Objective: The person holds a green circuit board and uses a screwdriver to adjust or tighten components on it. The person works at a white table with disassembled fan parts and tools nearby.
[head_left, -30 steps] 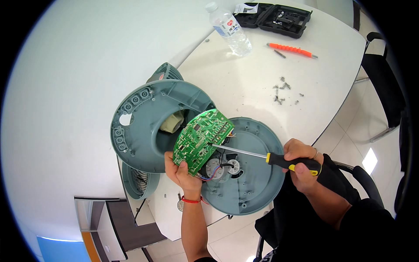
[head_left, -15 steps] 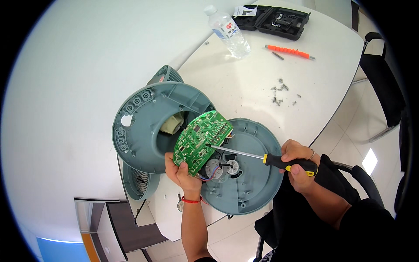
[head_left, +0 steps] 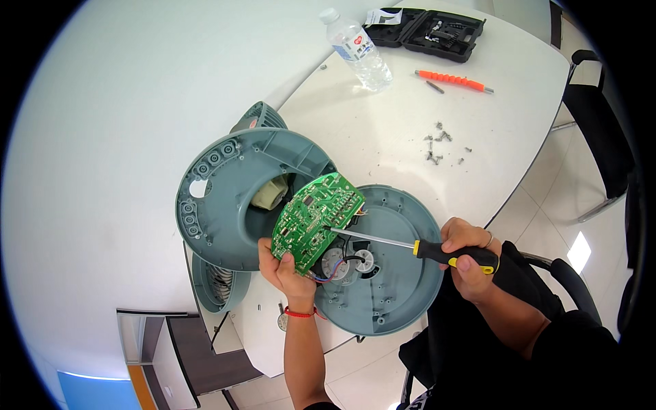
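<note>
My left hand [head_left: 283,272] grips the lower left edge of a green circuit board [head_left: 307,217], holding it tilted with its soldered side up. In my right hand [head_left: 469,251] is a screwdriver [head_left: 456,258] with a black and yellow handle, its shaft pointing left. The screwdriver's tip meets or hovers just over the board's face; which of these I cannot tell. Under the board lies a round grey-green base [head_left: 403,290] with a motor [head_left: 334,264] and wires. A matching round cover [head_left: 229,236] with a central opening rests to the left.
Several loose screws [head_left: 437,154] lie on the white table [head_left: 383,140]. Farther back are an orange flexible shaft [head_left: 454,80], a small metal bit [head_left: 434,87], a water bottle [head_left: 359,51] and an opened black tool case [head_left: 444,37]. Black chairs [head_left: 594,130] stand at the right.
Almost nothing differs. My right hand and the screwdriver handle have shifted very slightly, while the board and my left hand keep their place.
</note>
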{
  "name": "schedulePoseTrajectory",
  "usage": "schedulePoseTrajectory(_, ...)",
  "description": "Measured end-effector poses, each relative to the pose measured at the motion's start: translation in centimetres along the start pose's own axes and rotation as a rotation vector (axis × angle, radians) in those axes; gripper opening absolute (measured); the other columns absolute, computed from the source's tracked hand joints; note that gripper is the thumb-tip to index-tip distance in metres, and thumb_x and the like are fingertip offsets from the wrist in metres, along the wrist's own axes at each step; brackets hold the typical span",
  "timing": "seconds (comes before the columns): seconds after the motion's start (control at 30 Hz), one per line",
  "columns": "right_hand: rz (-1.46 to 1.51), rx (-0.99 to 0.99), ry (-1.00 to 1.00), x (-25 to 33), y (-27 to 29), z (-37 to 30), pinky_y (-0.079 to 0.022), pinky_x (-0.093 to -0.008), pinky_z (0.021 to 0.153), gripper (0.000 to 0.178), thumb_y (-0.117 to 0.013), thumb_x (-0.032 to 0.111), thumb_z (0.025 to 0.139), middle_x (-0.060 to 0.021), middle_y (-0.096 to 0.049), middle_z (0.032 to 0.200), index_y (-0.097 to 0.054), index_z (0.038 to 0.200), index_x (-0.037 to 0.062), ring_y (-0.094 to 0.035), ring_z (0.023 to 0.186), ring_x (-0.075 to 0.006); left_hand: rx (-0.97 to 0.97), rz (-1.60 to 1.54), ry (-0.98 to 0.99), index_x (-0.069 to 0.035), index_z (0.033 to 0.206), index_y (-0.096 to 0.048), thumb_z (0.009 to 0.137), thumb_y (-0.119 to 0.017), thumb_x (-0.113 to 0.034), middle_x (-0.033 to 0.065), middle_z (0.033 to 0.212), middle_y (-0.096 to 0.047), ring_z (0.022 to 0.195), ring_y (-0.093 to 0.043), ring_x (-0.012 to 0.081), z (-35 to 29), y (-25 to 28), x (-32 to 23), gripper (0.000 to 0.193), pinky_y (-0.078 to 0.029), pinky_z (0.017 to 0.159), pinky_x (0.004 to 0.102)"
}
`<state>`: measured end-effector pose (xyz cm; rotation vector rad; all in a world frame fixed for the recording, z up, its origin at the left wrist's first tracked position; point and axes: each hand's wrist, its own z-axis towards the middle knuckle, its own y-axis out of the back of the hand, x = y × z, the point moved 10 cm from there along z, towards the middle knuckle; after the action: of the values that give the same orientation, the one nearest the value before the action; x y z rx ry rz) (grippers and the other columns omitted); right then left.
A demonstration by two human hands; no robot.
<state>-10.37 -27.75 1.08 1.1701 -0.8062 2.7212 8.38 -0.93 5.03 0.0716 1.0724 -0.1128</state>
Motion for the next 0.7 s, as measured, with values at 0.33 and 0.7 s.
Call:
schedulePoseTrajectory(0.33,0.009,-0.013,0.000,-0.15,0.06,-0.05,-0.042,-0.0266,0.065,0.025,-0.066,0.024,0.093,-0.0070,-0.056,0.074,-0.067,0.099,0.0002,-0.052,0.068,-0.0134,-0.003,-0.015,0.007,-0.004,0.085,-0.044,0.085,-0.062,-0.030,0.0025,0.079,-0.050,0.071,-0.045,0.0087,0.01,-0.26,-0.11,0.031,-0.039,0.066,0.0225)
schedulePoseTrajectory(0.7,-0.069,0.061,-0.017,0.11,-0.64,0.31,-0.042,-0.0285,0.068,0.022,-0.068,0.018,0.088,-0.0082,-0.061,0.076,-0.067,0.100,-0.0003,-0.052,0.071,-0.0143,-0.012,0.031,0.003,-0.003,0.083,-0.044,0.084,-0.060,-0.030,0.0030,0.078,-0.050,0.070,-0.045,0.0094,0.04,-0.03,-0.09,0.031,-0.039,0.066,0.0228)
